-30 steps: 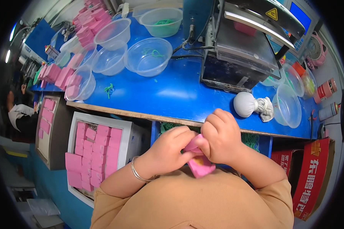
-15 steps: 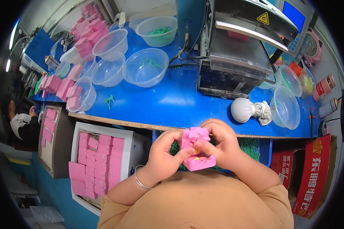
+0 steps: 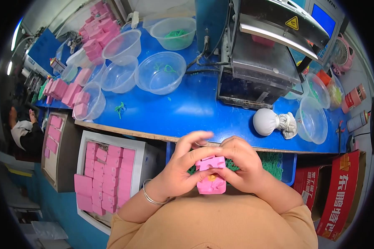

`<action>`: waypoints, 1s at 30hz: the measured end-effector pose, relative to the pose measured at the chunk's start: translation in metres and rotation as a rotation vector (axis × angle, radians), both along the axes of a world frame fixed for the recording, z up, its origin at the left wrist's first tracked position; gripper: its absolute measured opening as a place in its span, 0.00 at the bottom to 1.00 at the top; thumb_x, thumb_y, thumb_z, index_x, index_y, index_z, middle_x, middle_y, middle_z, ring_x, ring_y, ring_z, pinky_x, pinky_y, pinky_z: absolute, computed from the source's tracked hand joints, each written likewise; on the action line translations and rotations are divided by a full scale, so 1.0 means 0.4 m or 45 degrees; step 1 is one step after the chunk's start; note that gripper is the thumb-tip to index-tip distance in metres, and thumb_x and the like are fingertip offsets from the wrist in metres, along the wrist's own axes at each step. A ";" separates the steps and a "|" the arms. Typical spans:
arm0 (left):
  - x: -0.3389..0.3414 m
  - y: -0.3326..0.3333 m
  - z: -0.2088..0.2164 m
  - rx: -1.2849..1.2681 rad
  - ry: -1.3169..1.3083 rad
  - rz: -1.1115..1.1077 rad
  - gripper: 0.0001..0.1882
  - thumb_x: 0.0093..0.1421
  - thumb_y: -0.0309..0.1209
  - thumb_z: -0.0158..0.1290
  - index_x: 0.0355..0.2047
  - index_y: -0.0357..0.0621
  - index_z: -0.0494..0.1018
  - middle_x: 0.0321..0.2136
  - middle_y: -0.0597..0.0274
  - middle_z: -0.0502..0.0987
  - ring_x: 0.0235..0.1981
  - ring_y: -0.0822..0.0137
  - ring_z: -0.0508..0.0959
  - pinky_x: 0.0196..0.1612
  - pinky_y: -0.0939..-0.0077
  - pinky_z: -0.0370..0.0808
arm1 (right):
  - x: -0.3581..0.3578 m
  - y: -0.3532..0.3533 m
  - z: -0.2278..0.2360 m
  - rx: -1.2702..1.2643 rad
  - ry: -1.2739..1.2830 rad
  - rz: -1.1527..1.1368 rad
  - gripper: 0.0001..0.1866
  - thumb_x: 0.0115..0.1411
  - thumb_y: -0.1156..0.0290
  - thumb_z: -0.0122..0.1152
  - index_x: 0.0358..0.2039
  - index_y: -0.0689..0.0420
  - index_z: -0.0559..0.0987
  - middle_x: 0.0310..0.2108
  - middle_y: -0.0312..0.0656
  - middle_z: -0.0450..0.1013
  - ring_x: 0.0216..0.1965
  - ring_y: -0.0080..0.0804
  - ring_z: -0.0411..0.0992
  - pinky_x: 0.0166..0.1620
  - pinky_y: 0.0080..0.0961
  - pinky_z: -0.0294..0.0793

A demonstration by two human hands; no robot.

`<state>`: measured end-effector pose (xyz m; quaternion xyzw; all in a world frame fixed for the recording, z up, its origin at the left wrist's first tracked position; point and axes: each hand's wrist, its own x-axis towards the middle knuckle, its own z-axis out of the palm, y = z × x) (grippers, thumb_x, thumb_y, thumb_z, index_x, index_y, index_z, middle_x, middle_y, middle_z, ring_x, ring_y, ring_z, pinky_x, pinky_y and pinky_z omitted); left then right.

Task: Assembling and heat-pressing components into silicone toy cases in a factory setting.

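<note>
A pink rubber mould [image 3: 212,188] is held in front of my belly, bent apart along a split. Between its halves shows a small yellow patch [image 3: 212,177]; I cannot make out its shape. My left hand [image 3: 179,169] grips the mould's left side with thumb and index finger, its other fingers partly raised. My right hand [image 3: 244,169] pinches the right side, thumb at the split and fingers curled over the top. Just beyond and below the hands lies a blue tray [image 3: 294,168] of tangled green pieces [image 3: 272,165], partly hidden by my arms.
On the blue table [image 3: 187,112] stand several clear plastic bowls [image 3: 160,79], a press-like machine [image 3: 257,70] and a tied white cloth pouch [image 3: 265,122]. Pink blocks fill a white box [image 3: 135,166] at left. A red carton [image 3: 338,195] stands right. A person [image 3: 27,133] sits far left.
The mould has turned and moved slightly lower, its split now facing me. My left fingers have lifted above it, and both thumbs have shifted to the split.
</note>
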<state>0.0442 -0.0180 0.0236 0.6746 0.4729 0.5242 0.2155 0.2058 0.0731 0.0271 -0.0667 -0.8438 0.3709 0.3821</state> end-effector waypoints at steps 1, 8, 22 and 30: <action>-0.008 -0.001 0.004 -0.006 0.000 0.000 0.22 0.45 0.23 0.60 0.42 0.40 0.69 0.39 0.56 0.71 0.39 0.59 0.71 0.47 0.65 0.66 | 0.002 -0.003 -0.008 -0.006 0.000 0.000 0.19 0.40 0.79 0.66 0.37 0.62 0.73 0.28 0.41 0.69 0.29 0.35 0.68 0.33 0.28 0.67; -0.034 -0.013 -0.009 0.346 0.384 0.035 0.18 0.37 0.21 0.60 0.32 0.43 0.70 0.31 0.61 0.73 0.31 0.60 0.71 0.36 0.69 0.68 | 0.020 0.005 -0.011 -0.370 -0.383 0.193 0.27 0.46 0.74 0.62 0.49 0.59 0.70 0.47 0.50 0.68 0.51 0.44 0.66 0.51 0.32 0.67; -0.008 -0.004 -0.014 -0.319 -0.808 -0.260 0.21 0.49 0.20 0.58 0.45 0.34 0.69 0.46 0.53 0.69 0.45 0.65 0.70 0.48 0.71 0.68 | -0.003 -0.044 -0.041 -1.334 0.162 0.128 0.10 0.53 0.73 0.62 0.32 0.63 0.72 0.32 0.40 0.70 0.30 0.20 0.70 0.33 0.18 0.71; 0.009 0.006 -0.034 -0.508 -1.308 -0.094 0.21 0.60 0.30 0.46 0.52 0.33 0.61 0.51 0.48 0.66 0.51 0.61 0.69 0.52 0.66 0.68 | 0.004 -0.021 -0.058 -0.535 0.104 -0.159 0.19 0.48 0.77 0.64 0.41 0.62 0.71 0.34 0.42 0.66 0.25 0.21 0.66 0.27 0.16 0.67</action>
